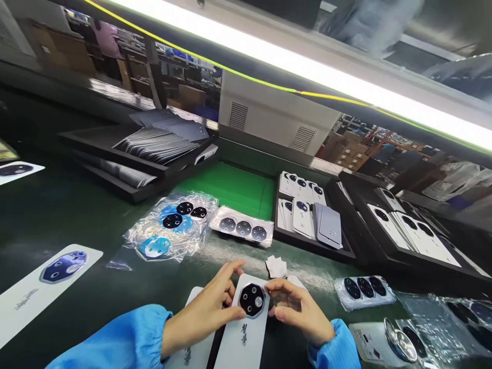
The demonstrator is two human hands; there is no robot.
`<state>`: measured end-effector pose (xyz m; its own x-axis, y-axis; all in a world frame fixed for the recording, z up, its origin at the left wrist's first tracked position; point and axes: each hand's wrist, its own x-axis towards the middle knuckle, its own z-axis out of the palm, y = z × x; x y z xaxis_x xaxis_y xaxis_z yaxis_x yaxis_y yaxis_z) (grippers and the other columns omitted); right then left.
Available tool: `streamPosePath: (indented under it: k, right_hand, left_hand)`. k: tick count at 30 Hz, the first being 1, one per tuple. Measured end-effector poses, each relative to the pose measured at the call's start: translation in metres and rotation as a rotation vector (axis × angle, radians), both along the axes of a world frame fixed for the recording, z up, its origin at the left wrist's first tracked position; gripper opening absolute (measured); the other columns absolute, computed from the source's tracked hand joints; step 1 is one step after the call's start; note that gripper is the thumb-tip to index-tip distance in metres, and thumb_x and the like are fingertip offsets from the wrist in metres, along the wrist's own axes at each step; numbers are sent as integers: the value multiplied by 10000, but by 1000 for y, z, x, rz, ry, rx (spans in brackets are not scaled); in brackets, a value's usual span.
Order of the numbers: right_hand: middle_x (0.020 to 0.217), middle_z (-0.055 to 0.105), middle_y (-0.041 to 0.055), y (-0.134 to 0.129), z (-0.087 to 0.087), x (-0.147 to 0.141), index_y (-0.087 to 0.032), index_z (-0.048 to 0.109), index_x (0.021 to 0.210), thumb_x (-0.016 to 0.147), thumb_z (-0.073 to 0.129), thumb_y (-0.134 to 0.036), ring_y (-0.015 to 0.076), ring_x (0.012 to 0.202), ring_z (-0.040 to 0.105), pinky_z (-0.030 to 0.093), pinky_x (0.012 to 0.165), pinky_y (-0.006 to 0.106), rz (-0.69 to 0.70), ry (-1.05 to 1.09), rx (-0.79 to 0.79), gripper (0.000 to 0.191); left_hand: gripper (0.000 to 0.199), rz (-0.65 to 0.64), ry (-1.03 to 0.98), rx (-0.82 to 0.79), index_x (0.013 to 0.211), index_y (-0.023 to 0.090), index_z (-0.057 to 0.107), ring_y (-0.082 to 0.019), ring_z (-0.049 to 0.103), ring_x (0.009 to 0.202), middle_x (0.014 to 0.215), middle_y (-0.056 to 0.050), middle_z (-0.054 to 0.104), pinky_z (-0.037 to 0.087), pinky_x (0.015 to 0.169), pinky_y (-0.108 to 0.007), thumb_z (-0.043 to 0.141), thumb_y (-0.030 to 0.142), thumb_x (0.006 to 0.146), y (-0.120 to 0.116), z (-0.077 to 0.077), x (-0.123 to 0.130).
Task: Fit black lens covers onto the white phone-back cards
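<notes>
Bright strip light [307,64] overhead glares; edges bend, background perhaps motion-blurred.

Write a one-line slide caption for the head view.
Both hands, left and right, steady a white phone back cover with its black camera ring.

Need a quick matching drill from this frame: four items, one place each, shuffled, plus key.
Items:
1. octagonal camera module
2. white back cover with a purple-tinted camera window
3. strip of three grey lens rings in clear film
4. stack of grey covers

Places:
A. leaning in the black tray
B. far left on the belt
C. between the left hand and right hand, on a white cover
D. beside the green mat

Pairs: 1-C, 2-B, 3-D, 4-A
</notes>
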<state>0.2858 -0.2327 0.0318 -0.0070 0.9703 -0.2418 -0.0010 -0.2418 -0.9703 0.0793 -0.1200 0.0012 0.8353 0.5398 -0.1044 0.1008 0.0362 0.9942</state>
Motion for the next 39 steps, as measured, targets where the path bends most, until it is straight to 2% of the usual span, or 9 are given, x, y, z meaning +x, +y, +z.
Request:
streamPosePath:
  k: [3,6,10,18,26,39]
  right_hand:
    - [1002,659,55,18,9,6,-216,654,1036,679,803,-517,209,955,617,515,775,316,-35,2,36,490]
    - [994,663,54,33,14,8,-213,673,995,654,822,-509,214,944,615,529,766,328,-103,17,79,476]
    - [928,668,46,43,12,4,-210,690,992,641,826,-520,193,851,613,518,768,332,-152,17,95,488]
    - [936,673,38,42,1,4,-241,696,1007,615,836,-551,189,885,599,454,768,290,-200,6,62,520]
    - [940,681,38,40,3,2,-244,698,998,610,840,-554,187,881,600,442,775,280,-214,21,48,516]
    - [936,691,40,39,4,1,-239,696,1003,630,828,-556,188,865,607,454,783,294,-219,-17,43,507]
  left_hand:
    - [715,48,-133,-362,1296,185,405,-191,626,886,1179,-108,578,503,751,-296,705,356,669,9,5,9]
    - [662,-11,-187,-503,1249,156,448,-229,666,901,1021,-105,677,486,757,-299,731,394,700,14,15,13]
    - [625,25,-226,-515,1190,157,475,-227,683,853,975,-99,700,464,699,-273,756,418,696,17,18,16]
    - [534,71,-230,-573,1070,145,499,-174,658,736,866,-64,690,436,635,-227,760,412,688,20,10,20]
    - [465,96,-206,-580,1021,150,500,-148,650,682,840,-55,696,420,602,-209,745,373,695,20,10,21]
    - [499,78,-182,-573,1057,140,506,-190,676,766,912,-90,701,470,658,-241,760,373,697,21,10,19]
